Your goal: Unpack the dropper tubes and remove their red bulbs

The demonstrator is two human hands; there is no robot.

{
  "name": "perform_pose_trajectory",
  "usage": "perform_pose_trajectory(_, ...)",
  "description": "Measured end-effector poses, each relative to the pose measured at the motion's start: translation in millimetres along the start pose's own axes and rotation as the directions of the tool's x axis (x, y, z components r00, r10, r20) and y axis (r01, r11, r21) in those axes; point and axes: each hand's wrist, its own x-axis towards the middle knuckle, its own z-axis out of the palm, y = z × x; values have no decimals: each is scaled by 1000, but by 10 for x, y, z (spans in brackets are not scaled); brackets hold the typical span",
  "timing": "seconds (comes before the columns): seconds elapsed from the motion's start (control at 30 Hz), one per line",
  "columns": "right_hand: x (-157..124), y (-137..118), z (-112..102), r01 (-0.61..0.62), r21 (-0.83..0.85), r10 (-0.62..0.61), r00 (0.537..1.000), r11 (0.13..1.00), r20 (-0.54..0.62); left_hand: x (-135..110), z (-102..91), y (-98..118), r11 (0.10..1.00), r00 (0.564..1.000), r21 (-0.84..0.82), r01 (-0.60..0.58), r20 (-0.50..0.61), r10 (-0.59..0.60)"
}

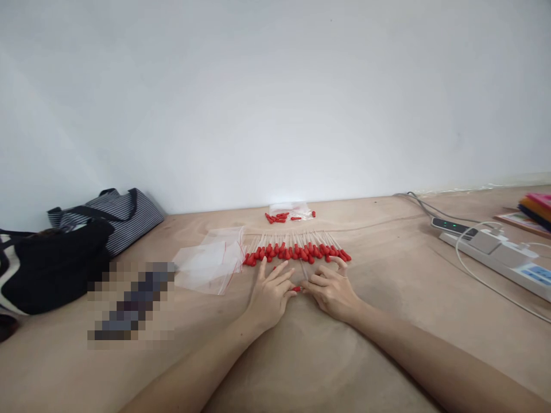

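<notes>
My left hand (pixel 272 291) is closed in a pinch on a small red rubbery piece (pixel 297 289) just above the table. Close beside it, my right hand (pixel 329 288) pinches a thin pale stick (pixel 303 268), whose upper end points away from me. The fingertips of both hands nearly meet at the red piece; whether stick and piece touch cannot be made out. Just beyond my hands lies a row of thin white sticks with red bulb-shaped ends (pixel 296 251), the red ends towards me.
Clear zip bags (pixel 209 264) lie left of the row. Loose red pieces (pixel 276 218) and another clear bag (pixel 289 207) lie near the wall. A striped bag (pixel 133 221) and black bag (pixel 60 267) stand left, beside a blurred-out object (pixel 133 301). A power strip (pixel 501 255) with cables lies right.
</notes>
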Motion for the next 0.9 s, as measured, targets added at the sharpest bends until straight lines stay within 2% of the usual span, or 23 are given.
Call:
perform_pose_trajectory(0.23, 9, 0, -16, 12, 60, -9, 999, 998, -47, -9, 4, -2, 999, 999, -9, -36, -1, 36)
perform_pose_trajectory(0.47, 1, 5, -8, 14, 78, -12, 1000, 997, -25, -20, 21, -23, 997, 998, -17, -70, -4, 70)
perform_pose_trajectory(0.9, -14, 13, -11, -21, 165, 25, 999, 986, -23, -37, 51, -11, 988, 986, 68, -138, -89, 144)
